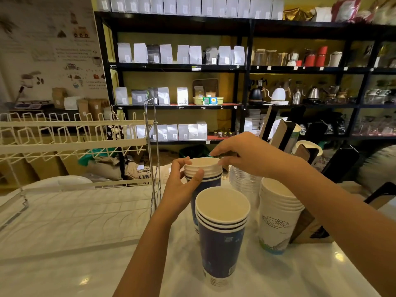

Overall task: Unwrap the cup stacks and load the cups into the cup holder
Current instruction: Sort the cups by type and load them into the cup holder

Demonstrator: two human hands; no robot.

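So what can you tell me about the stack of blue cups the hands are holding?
The far blue cup stack is several paper cups nested together, dark blue outside with white rims and a cream inside. It stands upright on the white counter, behind a nearer blue stack that hides its lower part. The left hand grips its rims from the side, and the right hand pinches the top rim from above.
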